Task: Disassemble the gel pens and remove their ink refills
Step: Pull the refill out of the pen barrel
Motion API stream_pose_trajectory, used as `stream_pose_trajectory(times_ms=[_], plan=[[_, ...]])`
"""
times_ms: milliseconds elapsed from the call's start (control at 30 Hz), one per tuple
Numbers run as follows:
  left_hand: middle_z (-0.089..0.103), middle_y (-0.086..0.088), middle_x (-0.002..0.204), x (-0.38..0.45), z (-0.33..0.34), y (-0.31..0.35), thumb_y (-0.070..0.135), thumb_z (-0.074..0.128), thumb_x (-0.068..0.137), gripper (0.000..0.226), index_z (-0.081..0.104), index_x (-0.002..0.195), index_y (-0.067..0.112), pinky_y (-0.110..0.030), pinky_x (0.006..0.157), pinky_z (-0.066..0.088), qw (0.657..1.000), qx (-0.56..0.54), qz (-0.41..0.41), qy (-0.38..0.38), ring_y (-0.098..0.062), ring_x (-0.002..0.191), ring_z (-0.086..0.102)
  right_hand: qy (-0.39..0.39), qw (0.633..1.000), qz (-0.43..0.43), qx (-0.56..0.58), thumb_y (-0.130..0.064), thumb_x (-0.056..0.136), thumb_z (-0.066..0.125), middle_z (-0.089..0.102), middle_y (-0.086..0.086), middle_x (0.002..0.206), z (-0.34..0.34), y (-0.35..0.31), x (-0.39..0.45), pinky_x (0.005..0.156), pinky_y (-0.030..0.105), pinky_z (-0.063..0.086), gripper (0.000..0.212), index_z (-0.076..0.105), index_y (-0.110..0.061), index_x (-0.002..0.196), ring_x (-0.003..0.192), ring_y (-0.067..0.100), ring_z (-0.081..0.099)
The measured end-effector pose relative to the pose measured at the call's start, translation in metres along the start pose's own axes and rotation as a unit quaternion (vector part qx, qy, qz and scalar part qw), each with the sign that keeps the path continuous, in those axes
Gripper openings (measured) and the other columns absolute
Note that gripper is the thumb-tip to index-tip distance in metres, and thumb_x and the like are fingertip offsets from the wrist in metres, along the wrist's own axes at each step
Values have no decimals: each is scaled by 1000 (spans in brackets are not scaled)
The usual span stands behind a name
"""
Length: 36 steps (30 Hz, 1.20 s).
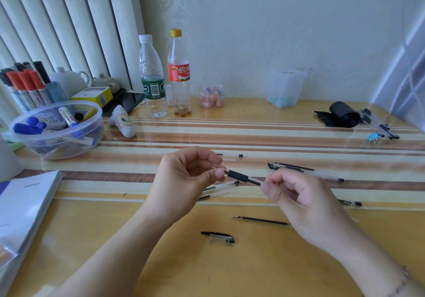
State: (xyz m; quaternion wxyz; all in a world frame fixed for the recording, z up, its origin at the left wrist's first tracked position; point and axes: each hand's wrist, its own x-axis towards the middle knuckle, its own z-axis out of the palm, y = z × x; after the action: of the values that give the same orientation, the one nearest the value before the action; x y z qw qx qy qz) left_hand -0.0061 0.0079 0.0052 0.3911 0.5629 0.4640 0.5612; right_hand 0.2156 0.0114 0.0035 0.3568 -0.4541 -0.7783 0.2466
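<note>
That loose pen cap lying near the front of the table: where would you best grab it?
Pinch the pen cap from above, across its thick closed end at the right. It lies flat and alone on the bare table, and its thin clip tapers to the left, so the clip end would likely slip or flex.

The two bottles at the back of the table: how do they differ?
The left bottle has a white cap and green label; the right bottle has a yellow cap and red label. The left bottle looks empty; the right bottle holds small brownish things at its bottom. Both are clear plastic, upright and capped.
</note>
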Motion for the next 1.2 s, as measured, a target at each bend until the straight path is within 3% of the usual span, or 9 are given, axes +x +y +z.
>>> stream_pose_trajectory(times_ms=[233,300,400,467,667,833,933,1000,1200], plan=[[72,-5,83,-2,-4,6,37,76,79,34,64,106,20,-48,74,54,996,47,-19,-76,-32,80,67,36,999,7,-29,-57,92,39,44,9,47,0,8,1,42,36,34,41,59,-27,71,41,16,37],[66,4,87,-5,-6,5,52,74,73,39,61,101,28,-42,72,52,978,164,31,-127,-18,76,61,98,995,23,-8,-54,88,39,52,10,52,-2,8,3,46,41,38,35,58,-29,73,47,25,45],[56,17,87,-13,-8,7,61,69,72,38,59,97,35,-25,74,46,836,439,170,-282,-2,84,50,144,989,36,14,-55,84,39,52,3,56,-4,9,6,52,42,44,31,55,-30,75,53,24,48],[57,16,85,-15,-8,4,59,67,74,33,61,96,35,-25,75,44,790,480,165,-343,-2,86,47,147,988,41,14,-53,85,40,54,6,58,-3,10,6,54,42,44,29,54,-30,74,56,25,50],[64,13,81,-15,-11,7,31,64,85,9,68,93,29,-16,64,44,846,405,110,-330,-5,75,55,135,990,35,19,-50,87,42,54,9,58,-1,9,5,55,42,44,28,55,-28,76,55,26,48],[68,-5,65,1,-15,10,7,56,93,18,68,102,17,-31,57,54,994,102,-23,-5,-16,57,62,109,994,1,22,-43,87,52,63,-4,68,-1,9,4,54,15,40,19,60,-26,83,58,11,56],[67,-10,65,4,-15,12,3,56,93,13,67,99,7,-22,58,56,984,-108,-125,70,-17,62,66,94,995,-18,-1,-45,87,55,62,0,66,2,9,3,62,12,46,18,60,-27,85,58,23,58],[69,-11,68,5,-16,13,1,56,91,10,64,98,5,-20,61,58,968,-191,-152,57,-18,66,69,87,996,-21,-13,-51,87,53,63,-2,69,3,10,2,67,30,53,21,58,-31,85,63,23,62],[71,-14,74,6,-17,12,1,58,89,9,63,96,5,-20,60,58,955,-245,-162,37,-18,67,71,90,995,-32,-30,-56,84,50,64,-4,72,4,11,2,63,40,53,25,57,-32,85,58,23,60]])
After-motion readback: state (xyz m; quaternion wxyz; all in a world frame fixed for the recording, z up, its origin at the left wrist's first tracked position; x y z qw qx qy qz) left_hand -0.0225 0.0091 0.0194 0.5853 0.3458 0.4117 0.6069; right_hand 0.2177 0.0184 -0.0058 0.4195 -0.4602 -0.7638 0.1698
